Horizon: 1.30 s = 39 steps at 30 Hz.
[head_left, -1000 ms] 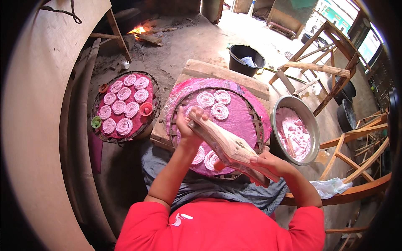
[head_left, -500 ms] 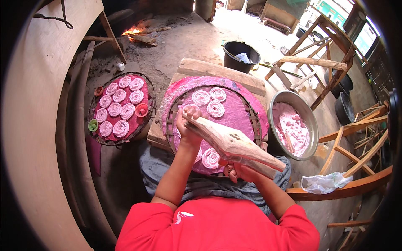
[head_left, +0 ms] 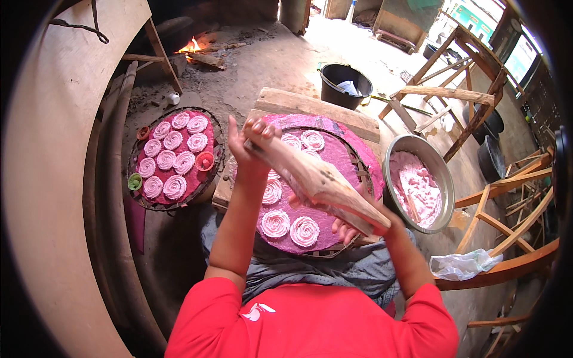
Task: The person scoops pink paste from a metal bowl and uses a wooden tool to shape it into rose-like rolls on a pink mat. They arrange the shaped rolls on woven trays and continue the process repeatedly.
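Note:
A long wooden lever press [head_left: 322,179], made of two stacked bars, slants over the round pink-covered rack [head_left: 337,156]. My left hand [head_left: 255,136] grips its upper end, thumb side raised. My right hand [head_left: 344,231] is wrapped about the lower end, partly hidden beneath the wood. On the rack lie several pale pink swirled rosettes [head_left: 304,231]; the press covers part of them. To the left, a second round tray [head_left: 216,134] carries more rosettes, a red cup [head_left: 205,161] and a green cup [head_left: 135,181]. Pink dough [head_left: 412,179] fills part of a metal basin [head_left: 446,212] to the right.
Under the rack is a wooden plank stand [head_left: 310,102]. A black bucket [head_left: 345,86] stands behind it. A fire [head_left: 192,46] burns at the back left. Wooden frames [head_left: 465,95] crowd the right, with a plastic bag [head_left: 462,264] on a curved beam.
The press has shifted slightly left and toward me at its upper end. My right hand has moved up and around its lower end, and more rosettes on the rack are uncovered.

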Each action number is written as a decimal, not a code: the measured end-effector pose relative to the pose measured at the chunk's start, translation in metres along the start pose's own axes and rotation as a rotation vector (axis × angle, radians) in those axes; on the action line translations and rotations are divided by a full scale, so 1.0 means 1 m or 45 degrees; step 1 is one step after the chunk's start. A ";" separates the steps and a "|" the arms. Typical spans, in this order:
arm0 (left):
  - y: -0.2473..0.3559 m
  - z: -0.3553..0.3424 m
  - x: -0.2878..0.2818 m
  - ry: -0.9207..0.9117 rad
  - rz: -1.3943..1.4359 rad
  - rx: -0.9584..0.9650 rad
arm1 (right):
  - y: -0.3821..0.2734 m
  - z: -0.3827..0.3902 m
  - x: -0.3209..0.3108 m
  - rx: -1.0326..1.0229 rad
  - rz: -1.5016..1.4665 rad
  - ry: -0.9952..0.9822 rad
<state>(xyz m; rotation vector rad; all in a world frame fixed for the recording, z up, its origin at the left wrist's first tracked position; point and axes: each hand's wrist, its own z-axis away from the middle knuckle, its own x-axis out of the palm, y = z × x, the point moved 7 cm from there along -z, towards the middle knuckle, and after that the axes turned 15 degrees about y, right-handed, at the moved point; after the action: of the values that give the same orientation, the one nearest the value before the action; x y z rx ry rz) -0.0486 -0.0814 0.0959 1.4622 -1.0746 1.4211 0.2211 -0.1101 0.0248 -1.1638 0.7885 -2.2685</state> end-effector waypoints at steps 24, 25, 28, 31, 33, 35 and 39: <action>0.010 -0.022 -0.060 0.471 0.040 0.059 | -0.081 0.004 0.025 -0.016 1.341 0.869; 0.013 -0.022 -0.056 0.424 0.049 0.059 | -0.081 0.002 0.030 -0.097 1.277 0.844; 0.018 -0.017 -0.041 0.178 0.077 0.118 | -0.075 0.001 0.045 -0.195 1.134 0.590; 0.006 -0.016 -0.053 0.438 0.082 0.050 | -0.079 0.011 0.034 -0.156 1.265 0.753; 0.001 -0.017 -0.058 0.567 0.028 0.067 | -0.079 0.015 0.024 -0.065 1.336 0.856; 0.002 -0.024 -0.046 0.383 0.063 0.082 | -0.080 0.009 0.024 -0.156 1.218 0.833; 0.021 -0.026 -0.040 0.218 -0.013 0.104 | -0.062 -0.009 0.026 -0.264 1.114 0.773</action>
<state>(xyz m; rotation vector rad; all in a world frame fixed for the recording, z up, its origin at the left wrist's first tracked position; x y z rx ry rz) -0.0767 -0.0613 0.0562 1.3722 -0.9108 1.5684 0.1904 -0.0790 0.0775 -0.0695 1.4332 -1.7657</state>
